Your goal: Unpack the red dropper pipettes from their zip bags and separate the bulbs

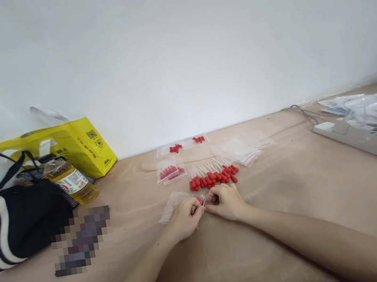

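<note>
My left hand [185, 217] and my right hand [228, 202] meet near the front of the table, thumbs and fingers pinched on the edge of a small clear plastic bag [169, 208]. The bag stretches out to the left behind my left hand. A bit of red shows inside it between my hands; my fingers cover much of the rest. Just beyond my right hand lies a row of thin pale sticks with red rounded ends [213, 178], the red ends toward me. Flat clear bags [238, 150] lie stacked behind that row on the right.
Bags holding red-ended pieces [171, 172] lie left of the row, with more bags [184, 145] by the wall. At left stand a yellow bag [98, 148], an oil bottle [73, 180] and a black-and-white bag [36, 217]. A white power strip [360, 140] and plastic packets [376, 106] are right.
</note>
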The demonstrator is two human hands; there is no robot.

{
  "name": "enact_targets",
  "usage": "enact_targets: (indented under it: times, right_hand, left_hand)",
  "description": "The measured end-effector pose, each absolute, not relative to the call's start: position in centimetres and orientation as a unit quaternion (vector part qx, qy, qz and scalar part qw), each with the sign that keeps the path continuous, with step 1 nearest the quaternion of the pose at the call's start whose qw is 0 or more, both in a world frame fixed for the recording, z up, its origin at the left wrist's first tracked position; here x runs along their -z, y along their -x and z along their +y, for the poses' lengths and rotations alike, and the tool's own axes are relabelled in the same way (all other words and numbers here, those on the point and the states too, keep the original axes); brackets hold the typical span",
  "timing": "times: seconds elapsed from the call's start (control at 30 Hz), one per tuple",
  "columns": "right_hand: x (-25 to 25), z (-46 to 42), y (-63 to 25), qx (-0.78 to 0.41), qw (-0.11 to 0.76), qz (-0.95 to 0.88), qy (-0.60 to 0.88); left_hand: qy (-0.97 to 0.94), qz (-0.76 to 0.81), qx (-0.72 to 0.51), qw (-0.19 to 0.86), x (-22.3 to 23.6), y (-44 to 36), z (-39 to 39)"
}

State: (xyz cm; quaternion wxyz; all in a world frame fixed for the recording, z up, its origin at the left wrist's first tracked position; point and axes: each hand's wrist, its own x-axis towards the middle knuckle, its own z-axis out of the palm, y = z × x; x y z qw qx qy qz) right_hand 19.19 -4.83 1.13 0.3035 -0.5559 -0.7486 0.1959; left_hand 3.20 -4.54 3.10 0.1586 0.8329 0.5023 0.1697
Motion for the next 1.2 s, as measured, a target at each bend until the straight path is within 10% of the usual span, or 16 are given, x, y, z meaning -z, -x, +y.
enact_targets:
  times: [1.2]
  right_hand:
    - [0.1, -3.7, -19.8, 0.149, 0.353, -0.885, 0.264]
  left_hand:
    - [-0.794, 0.530, -0.180, 0.237, -3.1, -3.1, -4.6]
